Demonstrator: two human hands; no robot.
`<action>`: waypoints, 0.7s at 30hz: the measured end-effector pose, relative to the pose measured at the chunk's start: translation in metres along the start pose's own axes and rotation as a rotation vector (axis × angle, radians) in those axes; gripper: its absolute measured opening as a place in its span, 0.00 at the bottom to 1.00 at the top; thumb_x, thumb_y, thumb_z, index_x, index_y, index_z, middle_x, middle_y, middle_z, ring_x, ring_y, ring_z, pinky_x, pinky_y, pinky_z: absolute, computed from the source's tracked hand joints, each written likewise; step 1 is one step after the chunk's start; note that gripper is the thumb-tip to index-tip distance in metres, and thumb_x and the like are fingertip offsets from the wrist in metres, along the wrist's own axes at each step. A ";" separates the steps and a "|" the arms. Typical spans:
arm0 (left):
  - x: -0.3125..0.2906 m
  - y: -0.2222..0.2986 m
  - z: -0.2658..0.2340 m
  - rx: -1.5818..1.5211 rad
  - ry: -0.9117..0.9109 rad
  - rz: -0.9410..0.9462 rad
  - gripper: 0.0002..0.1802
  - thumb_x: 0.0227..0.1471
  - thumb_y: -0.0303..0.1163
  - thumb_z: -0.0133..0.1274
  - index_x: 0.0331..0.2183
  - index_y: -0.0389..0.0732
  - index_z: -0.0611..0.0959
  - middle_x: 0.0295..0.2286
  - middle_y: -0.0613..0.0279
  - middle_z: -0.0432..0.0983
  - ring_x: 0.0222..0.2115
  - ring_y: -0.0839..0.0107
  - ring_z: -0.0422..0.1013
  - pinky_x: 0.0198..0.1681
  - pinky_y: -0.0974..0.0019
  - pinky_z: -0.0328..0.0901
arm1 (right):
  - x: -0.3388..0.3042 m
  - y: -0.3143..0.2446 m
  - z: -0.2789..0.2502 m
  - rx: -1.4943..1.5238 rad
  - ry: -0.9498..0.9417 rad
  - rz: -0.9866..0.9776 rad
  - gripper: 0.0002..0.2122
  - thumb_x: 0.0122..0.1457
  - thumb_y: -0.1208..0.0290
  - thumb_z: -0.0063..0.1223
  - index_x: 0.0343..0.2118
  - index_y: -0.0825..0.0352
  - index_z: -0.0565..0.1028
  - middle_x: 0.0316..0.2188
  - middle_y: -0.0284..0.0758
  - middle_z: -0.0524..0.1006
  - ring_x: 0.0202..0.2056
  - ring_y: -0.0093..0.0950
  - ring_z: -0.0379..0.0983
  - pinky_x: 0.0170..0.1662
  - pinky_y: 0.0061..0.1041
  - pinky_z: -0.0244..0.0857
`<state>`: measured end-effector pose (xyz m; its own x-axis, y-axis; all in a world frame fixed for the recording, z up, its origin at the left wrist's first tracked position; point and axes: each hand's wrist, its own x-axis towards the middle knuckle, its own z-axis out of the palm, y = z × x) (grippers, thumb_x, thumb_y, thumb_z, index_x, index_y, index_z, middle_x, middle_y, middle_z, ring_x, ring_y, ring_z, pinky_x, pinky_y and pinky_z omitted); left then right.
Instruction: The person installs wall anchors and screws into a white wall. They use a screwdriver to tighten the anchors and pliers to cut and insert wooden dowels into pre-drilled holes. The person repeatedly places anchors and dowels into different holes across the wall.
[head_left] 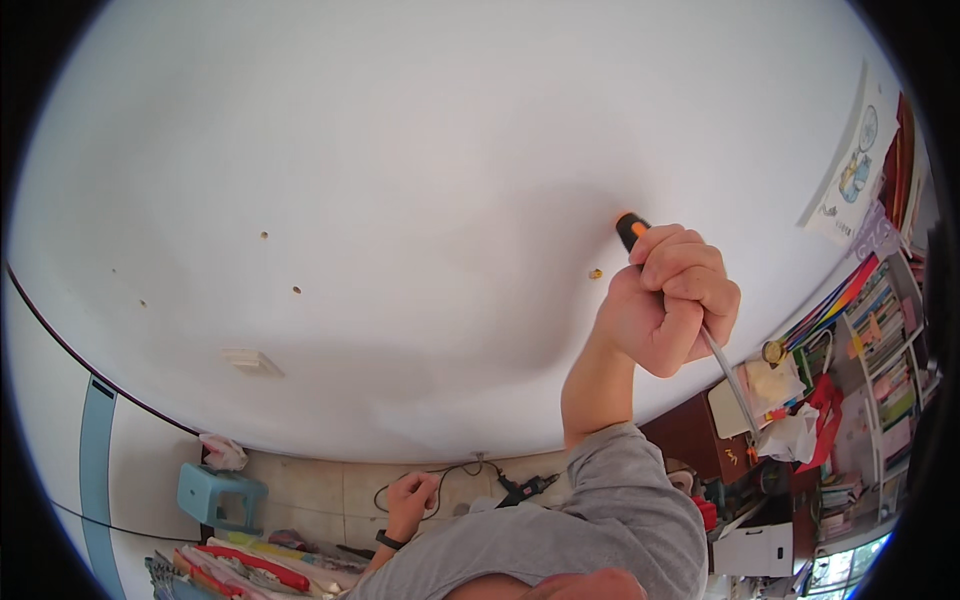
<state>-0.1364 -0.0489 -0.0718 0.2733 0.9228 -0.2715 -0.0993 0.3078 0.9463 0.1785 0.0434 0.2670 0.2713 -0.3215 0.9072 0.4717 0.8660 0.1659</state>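
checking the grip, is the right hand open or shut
Shut: the right hand has its fingers curled around the black-and-orange handle.

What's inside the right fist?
A screwdriver-like tool: its black-and-orange handle end sticks out above the right hand, its metal shaft below. The hand covers the stretch between.

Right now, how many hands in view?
2: right hand, right of centre, gripping a black-and-orange tool handle; left hand, lower, left of centre.
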 end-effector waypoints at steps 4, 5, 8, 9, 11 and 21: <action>-0.006 -0.002 0.006 -0.008 -0.015 0.014 0.11 0.62 0.30 0.60 0.27 0.36 0.84 0.16 0.70 0.72 0.16 0.83 0.64 0.20 0.73 0.56 | 0.006 -0.021 -0.012 0.189 0.077 -0.033 0.05 0.50 0.86 0.41 0.27 0.70 0.68 0.22 0.41 0.73 0.20 0.30 0.64 0.25 0.30 0.63; -0.004 -0.003 0.008 -0.011 -0.013 0.019 0.11 0.62 0.30 0.60 0.27 0.36 0.84 0.16 0.70 0.72 0.16 0.83 0.64 0.20 0.73 0.56 | 0.007 -0.027 -0.020 0.234 0.047 -0.039 0.05 0.50 0.87 0.41 0.26 0.71 0.69 0.21 0.41 0.73 0.20 0.30 0.65 0.26 0.30 0.64; -0.010 -0.011 0.012 -0.007 -0.017 -0.001 0.11 0.62 0.30 0.60 0.28 0.36 0.84 0.16 0.70 0.72 0.16 0.83 0.63 0.20 0.73 0.56 | 0.003 -0.004 -0.001 -0.134 0.117 -0.034 0.05 0.48 0.86 0.38 0.24 0.70 0.67 0.19 0.40 0.71 0.19 0.29 0.63 0.24 0.30 0.63; -0.010 -0.009 0.013 -0.006 -0.016 0.002 0.11 0.62 0.30 0.60 0.28 0.36 0.84 0.16 0.70 0.72 0.16 0.83 0.63 0.20 0.73 0.56 | 0.007 0.001 -0.002 0.048 0.047 -0.010 0.05 0.48 0.87 0.39 0.24 0.71 0.68 0.18 0.40 0.70 0.18 0.28 0.62 0.23 0.30 0.63; -0.013 -0.009 0.015 -0.006 -0.009 0.002 0.11 0.62 0.30 0.60 0.28 0.36 0.83 0.17 0.69 0.72 0.17 0.82 0.64 0.20 0.72 0.56 | 0.011 -0.008 -0.009 0.127 0.026 -0.050 0.05 0.48 0.87 0.40 0.25 0.72 0.68 0.18 0.40 0.70 0.18 0.29 0.63 0.24 0.30 0.64; -0.019 -0.002 0.036 0.051 -0.056 0.040 0.10 0.62 0.31 0.60 0.29 0.36 0.84 0.18 0.71 0.72 0.18 0.83 0.64 0.21 0.73 0.58 | -0.002 -0.055 -0.044 0.232 0.064 0.057 0.04 0.51 0.85 0.42 0.27 0.71 0.69 0.20 0.40 0.72 0.19 0.30 0.63 0.23 0.31 0.62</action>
<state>-0.1070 -0.0754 -0.0617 0.3229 0.9194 -0.2246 -0.0630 0.2577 0.9642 0.1889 -0.0202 0.2389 0.3478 -0.2870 0.8926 0.2512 0.9457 0.2062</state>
